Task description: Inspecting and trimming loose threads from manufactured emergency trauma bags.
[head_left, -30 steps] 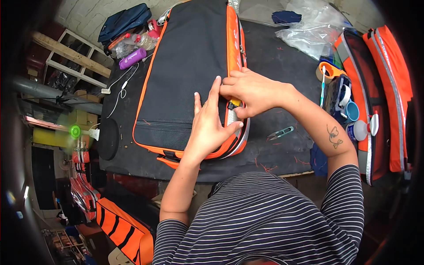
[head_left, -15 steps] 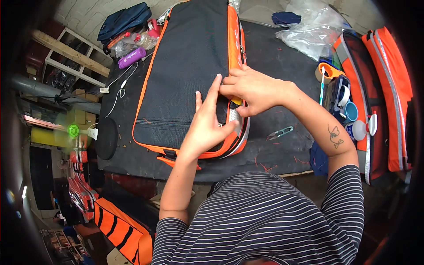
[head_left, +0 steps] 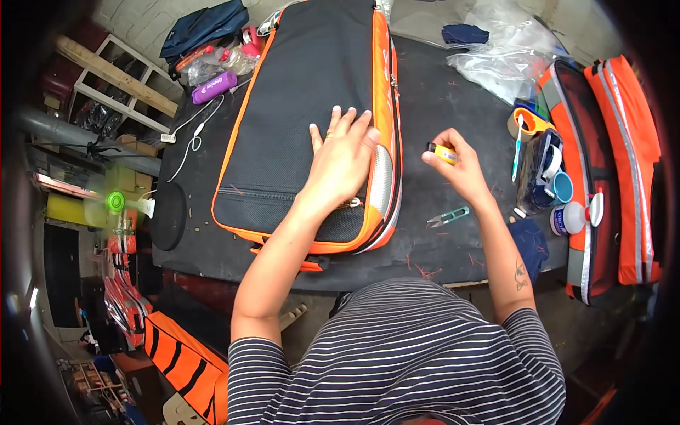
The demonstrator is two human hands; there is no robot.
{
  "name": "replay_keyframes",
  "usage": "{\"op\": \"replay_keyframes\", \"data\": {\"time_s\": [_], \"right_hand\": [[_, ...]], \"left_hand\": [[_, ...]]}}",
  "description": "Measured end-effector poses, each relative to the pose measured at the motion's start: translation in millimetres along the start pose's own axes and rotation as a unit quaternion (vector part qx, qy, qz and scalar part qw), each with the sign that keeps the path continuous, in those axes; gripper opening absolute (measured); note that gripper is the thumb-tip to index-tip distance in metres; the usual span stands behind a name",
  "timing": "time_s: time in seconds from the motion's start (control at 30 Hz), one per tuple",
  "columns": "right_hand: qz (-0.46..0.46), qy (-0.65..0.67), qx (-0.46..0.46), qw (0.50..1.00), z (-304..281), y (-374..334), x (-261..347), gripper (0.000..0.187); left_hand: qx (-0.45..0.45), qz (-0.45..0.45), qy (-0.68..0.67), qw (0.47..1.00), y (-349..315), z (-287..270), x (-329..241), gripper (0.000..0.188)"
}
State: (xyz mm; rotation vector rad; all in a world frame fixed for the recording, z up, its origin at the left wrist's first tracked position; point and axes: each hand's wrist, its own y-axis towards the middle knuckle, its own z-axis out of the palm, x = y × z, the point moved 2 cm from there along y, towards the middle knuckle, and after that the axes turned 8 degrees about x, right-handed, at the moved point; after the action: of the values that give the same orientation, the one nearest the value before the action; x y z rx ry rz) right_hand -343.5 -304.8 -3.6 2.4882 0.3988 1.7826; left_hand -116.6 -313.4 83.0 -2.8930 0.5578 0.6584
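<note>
Decent table light, murky rim

Table (head_left: 425, 92) gets soft, fairly even light, so the weave on the black bag (head_left: 304, 120), plus the left hand (head_left: 342, 159) and right hand (head_left: 462, 168), reads pretty clean. Can't tell where the main light sits; there's a small white glow (head_left: 33, 298) on the near left rim. Clear plastic (head_left: 506, 64) at the far right throws off white glare. Green fan (head_left: 115, 202) on the left is a smeary haze. Past the table's near edge it gets dim, and little stuff out left goes mushy. Fisheye bends straight edges hard, and both sides fade to black.
</note>
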Motion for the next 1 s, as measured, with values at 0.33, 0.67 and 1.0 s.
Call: {"op": "replay_keyframes", "data": {"time_s": [0.33, 0.67, 1.0], "right_hand": [[0.072, -0.475, 0.000, 0.877, 4.3, -73.0, -63.8, 0.052], [0.066, -0.194, -0.008, 0.979, -10.0, -76.3, -32.0, 0.017], [-0.371, -0.353, 0.105, 0.852, 5.6, 5.6, 118.9, 0.028]], "left_hand": [[0.014, 0.096, -0.054, 0.994, -68.0, -18.7, -6.1, 0.083], [-0.044, 0.052, 0.009, 0.998, -83.7, 7.1, -3.2, 0.102], [-0.047, 0.058, 0.006, 0.997, -84.8, 4.8, -4.7, 0.098]]}}
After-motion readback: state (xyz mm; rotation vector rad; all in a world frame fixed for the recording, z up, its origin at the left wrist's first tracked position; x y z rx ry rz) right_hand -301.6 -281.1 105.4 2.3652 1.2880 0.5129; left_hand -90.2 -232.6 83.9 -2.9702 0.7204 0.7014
